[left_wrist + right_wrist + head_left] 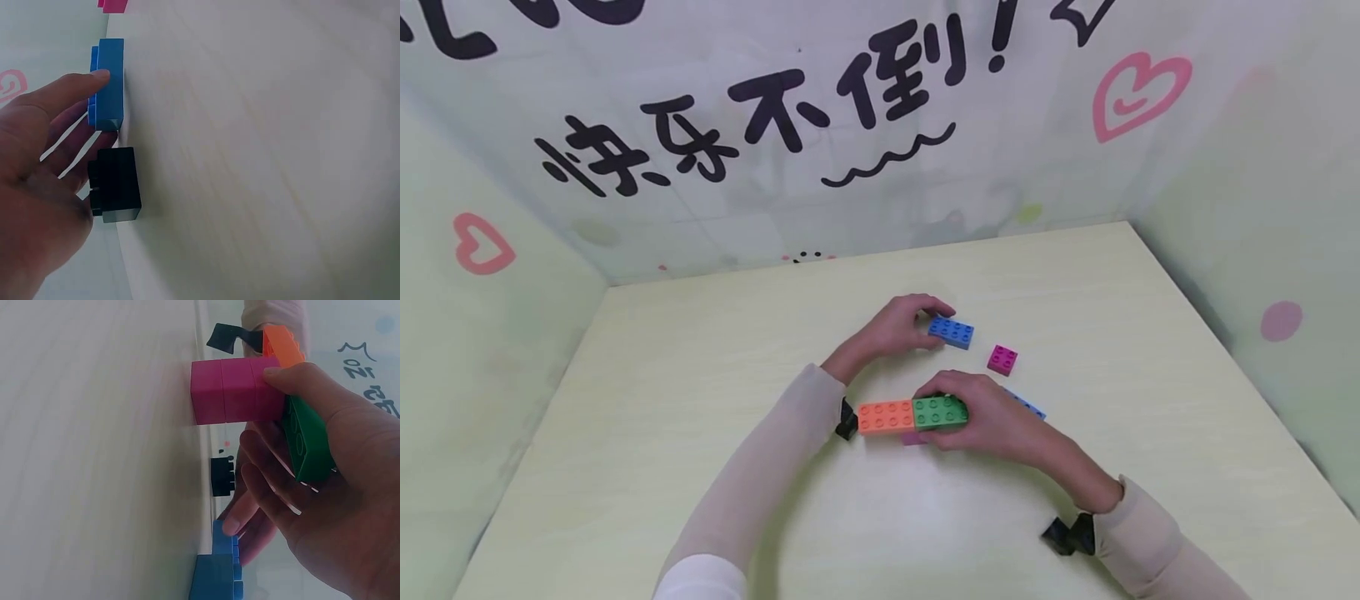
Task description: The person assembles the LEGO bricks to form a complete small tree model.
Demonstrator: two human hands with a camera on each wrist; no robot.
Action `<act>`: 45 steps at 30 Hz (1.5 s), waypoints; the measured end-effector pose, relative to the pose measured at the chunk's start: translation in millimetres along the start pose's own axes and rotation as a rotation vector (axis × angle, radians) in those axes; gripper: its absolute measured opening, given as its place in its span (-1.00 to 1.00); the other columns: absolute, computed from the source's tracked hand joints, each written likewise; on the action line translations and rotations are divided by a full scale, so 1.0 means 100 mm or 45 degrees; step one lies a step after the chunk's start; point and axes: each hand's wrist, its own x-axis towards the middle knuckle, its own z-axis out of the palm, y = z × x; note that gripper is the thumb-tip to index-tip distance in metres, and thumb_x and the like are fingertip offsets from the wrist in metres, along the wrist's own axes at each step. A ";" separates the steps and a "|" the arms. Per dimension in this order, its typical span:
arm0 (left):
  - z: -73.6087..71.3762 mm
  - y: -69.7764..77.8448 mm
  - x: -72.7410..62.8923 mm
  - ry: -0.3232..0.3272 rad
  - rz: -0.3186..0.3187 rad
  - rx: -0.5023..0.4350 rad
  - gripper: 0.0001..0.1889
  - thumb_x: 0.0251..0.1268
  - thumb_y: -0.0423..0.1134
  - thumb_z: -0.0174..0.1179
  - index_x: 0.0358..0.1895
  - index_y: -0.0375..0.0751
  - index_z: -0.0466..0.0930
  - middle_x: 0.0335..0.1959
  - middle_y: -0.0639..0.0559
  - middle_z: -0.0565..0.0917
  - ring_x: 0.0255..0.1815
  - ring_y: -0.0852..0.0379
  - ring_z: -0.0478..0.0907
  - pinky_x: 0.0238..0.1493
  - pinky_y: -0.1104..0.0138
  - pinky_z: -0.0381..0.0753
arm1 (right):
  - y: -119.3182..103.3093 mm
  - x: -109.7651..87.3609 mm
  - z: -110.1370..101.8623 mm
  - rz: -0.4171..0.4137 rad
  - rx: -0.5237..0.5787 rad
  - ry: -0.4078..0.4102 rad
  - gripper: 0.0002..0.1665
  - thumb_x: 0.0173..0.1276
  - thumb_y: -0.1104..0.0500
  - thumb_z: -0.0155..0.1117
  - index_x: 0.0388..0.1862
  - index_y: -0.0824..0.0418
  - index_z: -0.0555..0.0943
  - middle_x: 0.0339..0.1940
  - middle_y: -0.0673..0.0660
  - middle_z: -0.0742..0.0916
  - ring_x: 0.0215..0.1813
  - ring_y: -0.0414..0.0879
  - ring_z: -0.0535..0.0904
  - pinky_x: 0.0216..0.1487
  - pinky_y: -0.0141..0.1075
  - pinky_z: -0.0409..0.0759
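Note:
In the head view my left hand (pixel 904 323) holds a blue brick (pixel 955 332) at the table's far part. The thumb lies along the brick's side (pixel 111 94) in the left wrist view. Close to that palm stands a black brick (pixel 119 184), hidden in the head view. My right hand (pixel 988 417) grips a stack of magenta bricks (pixel 222 392), thumb on the uppermost one. Over that stack, an orange brick (pixel 885 417) and a green brick (pixel 942 412) sit end to end. The green one's right end is covered by the hand.
A small magenta brick (pixel 1002 360) lies right of the held blue brick. Behind my right hand a second blue brick (pixel 1028 404) is partly hidden. Pale printed walls (pixel 865 200) border the light wooden table (pixel 647 400) at the back and sides.

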 end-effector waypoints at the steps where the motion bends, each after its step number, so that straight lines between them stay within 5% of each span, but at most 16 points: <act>1: 0.00 0.00 -0.01 -0.001 0.001 0.000 -0.51 0.15 -0.27 0.44 0.19 -0.09 0.59 0.11 0.15 0.59 0.08 0.23 0.44 0.19 0.36 0.40 | -0.01 0.01 0.01 -0.003 0.000 -0.001 -0.55 0.14 0.06 0.55 -0.01 -0.04 0.59 -0.12 -0.22 0.67 -0.12 -0.22 0.54 -0.08 -0.30 0.57; 14: -0.04 -0.02 -0.10 0.039 -0.012 0.004 -0.59 0.16 -0.26 0.43 0.11 -0.06 0.65 0.03 0.17 0.62 0.02 0.23 0.45 0.11 0.36 0.43 | -0.05 0.05 0.07 -0.024 0.000 -0.016 -0.56 0.14 0.04 0.55 -0.02 -0.06 0.59 -0.13 -0.24 0.67 -0.12 -0.24 0.55 -0.08 -0.30 0.57; 21: -0.22 0.09 -0.26 0.124 -0.028 0.021 -0.59 0.19 -0.20 0.42 0.13 -0.05 0.64 0.02 0.18 0.62 0.01 0.25 0.47 0.11 0.28 0.46 | -0.07 0.05 0.06 -0.027 -0.013 -0.021 -0.52 0.11 0.09 0.57 0.00 -0.07 0.57 -0.11 -0.24 0.66 -0.09 -0.25 0.56 -0.04 -0.29 0.58; 32: -0.52 0.36 -0.89 0.299 0.026 -0.015 -0.61 0.17 -0.18 0.43 0.08 -0.05 0.65 -0.03 0.23 0.63 -0.05 0.23 0.49 0.05 0.13 0.51 | -0.04 0.05 0.04 -0.016 -0.022 -0.006 -0.47 0.08 0.10 0.59 0.03 -0.10 0.58 -0.09 -0.23 0.66 -0.08 -0.25 0.56 -0.05 -0.28 0.60; 45: -0.41 0.60 -1.47 0.307 0.092 -0.024 -0.61 0.12 -0.20 0.46 0.06 -0.01 0.65 -0.11 0.31 0.62 -0.09 0.31 0.48 0.02 0.24 0.52 | 0.02 0.03 0.03 -0.019 -0.011 0.008 -0.51 0.10 0.09 0.58 0.00 -0.04 0.59 -0.12 -0.18 0.67 -0.13 -0.20 0.57 -0.12 -0.29 0.61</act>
